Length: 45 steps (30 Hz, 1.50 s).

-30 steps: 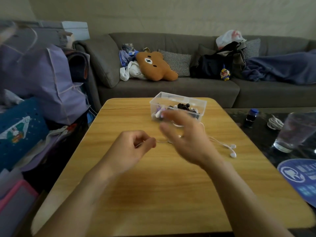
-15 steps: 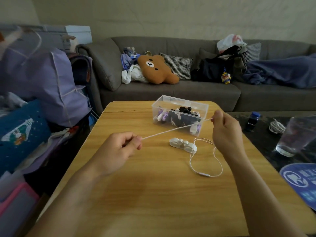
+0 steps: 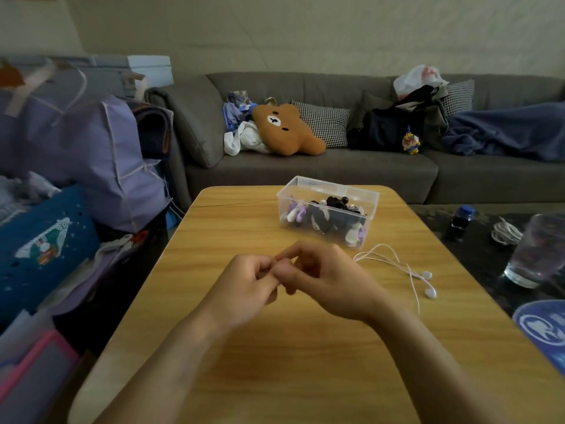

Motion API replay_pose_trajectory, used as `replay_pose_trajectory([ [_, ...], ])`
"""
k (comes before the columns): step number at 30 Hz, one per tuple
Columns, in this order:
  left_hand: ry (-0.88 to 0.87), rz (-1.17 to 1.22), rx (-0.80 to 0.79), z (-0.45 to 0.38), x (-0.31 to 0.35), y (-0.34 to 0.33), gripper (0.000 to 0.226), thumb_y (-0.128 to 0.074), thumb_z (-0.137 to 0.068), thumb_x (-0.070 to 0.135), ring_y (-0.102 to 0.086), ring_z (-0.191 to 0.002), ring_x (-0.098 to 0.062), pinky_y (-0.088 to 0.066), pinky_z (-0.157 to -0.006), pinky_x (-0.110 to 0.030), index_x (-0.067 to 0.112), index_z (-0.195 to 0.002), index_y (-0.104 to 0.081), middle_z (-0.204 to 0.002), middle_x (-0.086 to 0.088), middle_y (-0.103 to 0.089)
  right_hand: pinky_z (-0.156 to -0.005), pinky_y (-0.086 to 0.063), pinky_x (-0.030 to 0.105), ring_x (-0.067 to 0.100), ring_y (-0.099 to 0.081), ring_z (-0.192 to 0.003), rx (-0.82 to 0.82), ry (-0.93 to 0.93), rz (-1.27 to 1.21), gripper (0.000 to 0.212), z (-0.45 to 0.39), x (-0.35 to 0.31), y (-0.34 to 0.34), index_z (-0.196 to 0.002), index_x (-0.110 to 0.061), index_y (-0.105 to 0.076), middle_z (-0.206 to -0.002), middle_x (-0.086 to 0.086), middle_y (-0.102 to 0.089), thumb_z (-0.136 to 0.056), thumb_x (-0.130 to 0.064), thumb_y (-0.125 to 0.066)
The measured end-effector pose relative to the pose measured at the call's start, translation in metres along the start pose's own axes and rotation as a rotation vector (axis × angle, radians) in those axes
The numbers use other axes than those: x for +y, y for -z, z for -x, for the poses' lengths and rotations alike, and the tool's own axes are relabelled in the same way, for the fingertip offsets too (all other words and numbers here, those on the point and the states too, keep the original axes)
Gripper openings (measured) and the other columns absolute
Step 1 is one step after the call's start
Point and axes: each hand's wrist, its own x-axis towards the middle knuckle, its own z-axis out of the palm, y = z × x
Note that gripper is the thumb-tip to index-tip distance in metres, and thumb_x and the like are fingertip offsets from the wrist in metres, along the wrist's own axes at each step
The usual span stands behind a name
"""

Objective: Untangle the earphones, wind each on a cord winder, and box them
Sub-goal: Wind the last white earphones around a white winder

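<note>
Two bare hands meet over the middle of a wooden bench (image 3: 214, 362). The left hand (image 3: 244, 289) and right hand (image 3: 330, 286) touch at the fingertips, fingers curled inward as if pinching something small between them — what they hold is hidden, so I cannot tell whether it is the cord. White earphones (image 3: 429, 290) lie on the bench just right of the right hand, their thin cord (image 3: 382, 255) looping back toward that hand. Beyond the hands stands a clear plastic box (image 3: 328, 185) — inside it are dark and purple-white wound bundles. A grey sofa (image 3: 305, 166) runs behind the bench, with a brown bear cushion (image 3: 287, 130).
</note>
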Motion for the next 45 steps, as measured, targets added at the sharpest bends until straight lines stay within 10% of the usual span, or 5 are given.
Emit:
replay_pose_trajectory([
  [7, 0.106, 0.278, -0.151, 0.002, 0.004, 0.009, 0.037, -0.042, -0.103, 0.026, -0.022, -0.043, -0.011, -0.017, -0.041, -0.022, 0.009, -0.072, -0.049, -0.052, -0.001, -0.032, -0.056, -0.044, 0.027, 0.007, -0.049, -0.057, 0.191, -0.053, -0.049, 0.013, 0.002, 0.016, 0.029, -0.089, -0.020, -0.065, -0.064, -0.006, -0.057, -0.098, -0.027, -0.060],
  [13, 0.003, 0.661, -0.254, 0.004, 0.006, 0.020, 0.020, -0.055, -0.095, 0.021, -0.059, -0.066, -0.021, -0.042, -0.051, -0.026, 0.010, -0.086, -0.069, -0.076, -0.011, -0.060, -0.061, -0.049, 0.034, 0.008, -0.051, -0.062, 0.276, -0.087, -0.005, 0.012, 0.000, 0.019, 0.024, -0.088, -0.022, -0.065, -0.074, 0.000, -0.063, -0.097, -0.031, -0.062],
  [20, 0.037, 0.894, 0.092, -0.001, 0.006, 0.011, 0.015, -0.059, -0.085, 0.009, -0.072, -0.099, -0.026, -0.039, -0.044, -0.017, 0.003, -0.090, -0.073, -0.109, -0.022, -0.072, -0.057, -0.041, 0.024, 0.003, -0.049, -0.055, 0.128, -0.034, 0.172, 0.014, -0.001, 0.007, -0.005, -0.089, -0.026, -0.070, -0.069, -0.006, -0.064, -0.097, -0.035, -0.063],
  [29, -0.165, -0.026, 0.282, -0.001, -0.006, -0.004, 0.021, -0.059, -0.095, 0.000, -0.073, -0.088, -0.005, -0.054, -0.074, -0.015, 0.013, -0.104, -0.072, -0.097, 0.005, -0.077, -0.056, -0.038, 0.013, 0.006, -0.051, -0.058, -0.036, 0.047, 0.293, 0.018, 0.009, -0.016, -0.009, -0.083, -0.026, -0.077, -0.059, -0.008, -0.058, -0.093, -0.037, -0.067],
  [45, 0.186, 0.319, -0.285, -0.001, 0.005, 0.000, 0.021, -0.046, -0.084, 0.027, -0.015, -0.053, -0.014, -0.009, -0.051, -0.032, 0.018, -0.065, -0.041, -0.060, -0.001, -0.024, -0.049, -0.028, 0.020, 0.006, -0.031, -0.047, 0.171, -0.006, 0.060, 0.017, 0.010, 0.006, 0.027, -0.077, -0.024, -0.073, -0.047, -0.012, -0.037, -0.078, -0.038, -0.082],
])
